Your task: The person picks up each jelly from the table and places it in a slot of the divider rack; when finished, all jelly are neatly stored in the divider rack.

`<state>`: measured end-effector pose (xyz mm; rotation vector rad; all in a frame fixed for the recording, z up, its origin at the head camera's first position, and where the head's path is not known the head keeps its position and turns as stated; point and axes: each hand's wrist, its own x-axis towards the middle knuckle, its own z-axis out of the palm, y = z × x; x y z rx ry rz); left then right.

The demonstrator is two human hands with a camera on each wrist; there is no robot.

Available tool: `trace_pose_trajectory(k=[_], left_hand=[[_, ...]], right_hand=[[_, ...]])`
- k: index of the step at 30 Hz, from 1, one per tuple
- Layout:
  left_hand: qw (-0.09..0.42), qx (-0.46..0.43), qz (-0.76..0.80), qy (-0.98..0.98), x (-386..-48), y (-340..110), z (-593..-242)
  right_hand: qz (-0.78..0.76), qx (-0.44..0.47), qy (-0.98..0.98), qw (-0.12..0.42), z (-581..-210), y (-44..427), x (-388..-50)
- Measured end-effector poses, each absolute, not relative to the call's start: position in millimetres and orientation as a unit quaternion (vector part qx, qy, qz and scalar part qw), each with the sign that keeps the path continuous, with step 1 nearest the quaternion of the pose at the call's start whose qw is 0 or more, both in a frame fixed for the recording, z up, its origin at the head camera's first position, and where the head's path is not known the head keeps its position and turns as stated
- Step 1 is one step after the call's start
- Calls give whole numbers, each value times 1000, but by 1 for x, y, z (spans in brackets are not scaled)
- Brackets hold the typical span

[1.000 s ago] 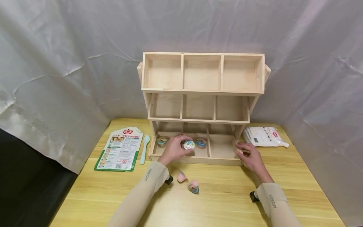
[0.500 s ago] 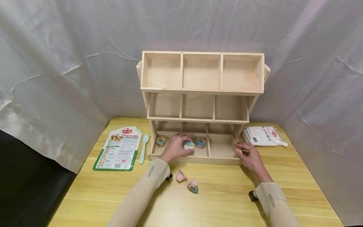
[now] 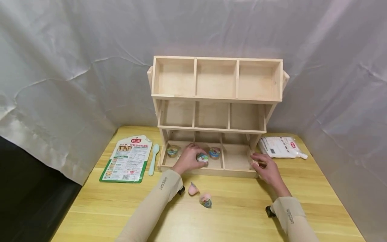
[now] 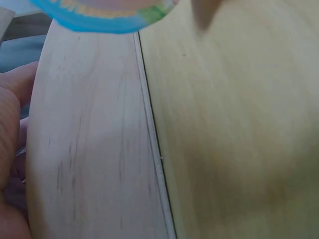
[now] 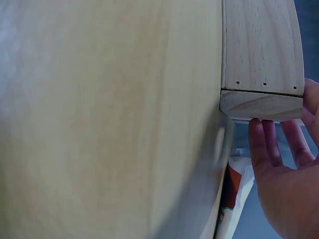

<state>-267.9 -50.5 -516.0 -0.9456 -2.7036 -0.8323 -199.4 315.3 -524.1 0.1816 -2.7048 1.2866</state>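
My left hand [image 3: 188,159] pinches a small jelly cup [image 3: 203,159] inside the bottom tier of a three-tier wooden rack [image 3: 216,97]. Its lid faces up and outward. In that tier, another jelly cup [image 3: 214,153] sits to its right and one more jelly cup [image 3: 172,151] to its left. The left wrist view shows only part of a blue-edged cup [image 4: 104,17] at the top, above the tray's front board. At the rack's lower right corner, my right hand [image 3: 267,168] grips the end of the bottom tier, its fingers [image 5: 257,144] against the outer end.
Two pink jelly cups, one upright-looking cup [image 3: 193,189] and one tipped cup [image 3: 206,200], lie on the wooden table [image 3: 242,215] before the rack. Left of it lie a pale green spoon [image 3: 153,159] and a printed pouch [image 3: 127,159]. A white packet [image 3: 281,147] lies at right.
My left hand has lowered slightly and tilted the jelly cup in the bottom tier. The right hand stays at the rack's right end.
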Motion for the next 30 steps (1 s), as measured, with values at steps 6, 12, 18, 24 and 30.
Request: trace_pose_trajectory(k=[6,12,18,24,30], left_hand=[[81,-312,-268,-908,-267,-50,-520],[72,-311,-265,-910,-265,-48,-519],[65,-307,-260,-913,-264,-51,-517],[57,-304,-260,-915,-267,-51,-517],[52,-299,-263,-916,-268,-50,-517]], right_hand=[[429,59,-899,71,-524,315,-198],[424,54,-901,77,-524,315,-197],[426,57,-900,77,-527,313,-198],[427,51,-899,76,-529,315,-199],[432,53,-897,71,-526,316,-200]])
